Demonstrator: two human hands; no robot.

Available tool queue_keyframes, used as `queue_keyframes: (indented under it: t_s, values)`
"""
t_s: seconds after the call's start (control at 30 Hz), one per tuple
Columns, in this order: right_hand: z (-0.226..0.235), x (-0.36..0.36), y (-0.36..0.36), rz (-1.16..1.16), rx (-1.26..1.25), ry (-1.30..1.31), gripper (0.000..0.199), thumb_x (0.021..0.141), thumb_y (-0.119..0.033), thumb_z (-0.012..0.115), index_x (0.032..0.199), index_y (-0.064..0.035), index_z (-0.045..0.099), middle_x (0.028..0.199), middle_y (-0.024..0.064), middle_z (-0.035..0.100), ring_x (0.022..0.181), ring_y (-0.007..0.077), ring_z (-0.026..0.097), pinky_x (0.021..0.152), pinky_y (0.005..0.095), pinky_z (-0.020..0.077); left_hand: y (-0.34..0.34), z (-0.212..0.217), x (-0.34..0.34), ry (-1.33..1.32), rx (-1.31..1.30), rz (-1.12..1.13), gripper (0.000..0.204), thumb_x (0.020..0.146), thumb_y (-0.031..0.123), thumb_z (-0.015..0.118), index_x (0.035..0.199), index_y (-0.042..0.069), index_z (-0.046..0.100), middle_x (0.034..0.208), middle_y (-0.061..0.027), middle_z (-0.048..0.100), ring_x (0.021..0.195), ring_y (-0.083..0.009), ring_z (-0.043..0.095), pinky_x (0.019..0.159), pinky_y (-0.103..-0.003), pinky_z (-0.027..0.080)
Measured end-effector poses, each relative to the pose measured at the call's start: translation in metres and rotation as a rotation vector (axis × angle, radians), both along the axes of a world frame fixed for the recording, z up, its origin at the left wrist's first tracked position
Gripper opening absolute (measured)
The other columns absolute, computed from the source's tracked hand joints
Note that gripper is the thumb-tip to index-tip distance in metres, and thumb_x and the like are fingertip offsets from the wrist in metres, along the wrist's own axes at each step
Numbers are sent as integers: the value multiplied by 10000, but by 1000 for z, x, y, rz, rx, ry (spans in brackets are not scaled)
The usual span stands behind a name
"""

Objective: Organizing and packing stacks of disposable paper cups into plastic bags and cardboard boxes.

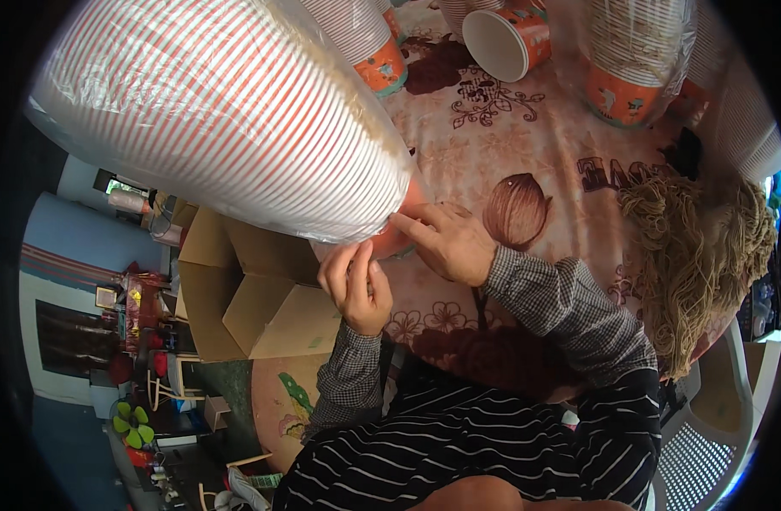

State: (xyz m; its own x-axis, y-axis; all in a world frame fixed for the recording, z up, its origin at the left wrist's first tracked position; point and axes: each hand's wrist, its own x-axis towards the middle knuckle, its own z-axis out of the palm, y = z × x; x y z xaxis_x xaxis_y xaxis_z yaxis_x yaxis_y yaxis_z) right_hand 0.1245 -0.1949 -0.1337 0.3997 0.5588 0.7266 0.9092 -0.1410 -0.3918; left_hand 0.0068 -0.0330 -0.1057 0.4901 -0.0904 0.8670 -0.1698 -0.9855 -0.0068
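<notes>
Plastic-sleeved cup stack point(220, 119): slants from upper left to centre, its narrow end at both hands; with poor support, the long stack might roll or buckle.
Open cardboard box point(280, 319): below the stack, left of the hands; a slipping stack would probably knock its flaps.
Left hand point(356, 288): half closed, fingers curled, tips at the film; whether they grip it I cannot tell. A hard tug could tear the film.
Right hand point(452, 245): partly closed, fingertips against the stack's end; a firm pinch cannot be made out. Heavy pressure could dent the end cup.
Loose cup point(495, 44): on its side, liable to roll if the tablecloth point(442, 170) is pulled.
Box mark point(315, 343): greenish, too small to read.
Tablecloth lettering point(616, 174): large dark capitals, readable, beside the tan yarn point(701, 272); no brand label legible.
</notes>
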Motion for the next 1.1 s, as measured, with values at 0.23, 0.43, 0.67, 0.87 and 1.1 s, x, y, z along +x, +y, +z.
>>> queue_keyframes:
  t_s: [0.23,0.43,0.67,0.87,1.1]
  values:
    - [3,-5,1,-13,-35,-10,641,774,-97,696,1395,-133,540,1219,92,615,1006,277,646,893,415,509,-1,5,4,72,35,57,304,881,13,623,1175,6,701,1198,-115,609,1149,-318,525,982,-437,431]
    - [7,-7,0,-15,-32,-55,675,811,-148,648,1463,-139,474,1172,85,577,990,250,653,689,327,576,-1,7,1,84,32,57,306,871,4,624,1167,-2,705,1194,-114,606,1148,-318,525,984,-438,429]
    - [12,-9,1,-63,-94,-42,632,800,-113,671,1413,-164,528,1180,76,617,996,239,655,858,396,531,4,9,-2,96,30,52,311,866,2,618,1165,-18,701,1200,-121,605,1148,-320,526,983,-440,427]
    - [13,-7,0,-75,-120,-78,640,821,-151,638,1442,-160,484,1117,93,637,888,251,687,658,336,585,2,15,-1,72,20,63,317,870,22,614,1174,-22,694,1209,-123,597,1154,-324,521,995,-447,411]
    - [14,-9,-1,-72,-123,-46,633,831,-134,618,1448,-168,476,1138,110,683,831,248,721,675,343,587,0,21,1,85,54,116,310,888,68,634,1185,21,709,1208,-101,593,1152,-304,517,987,-437,433]
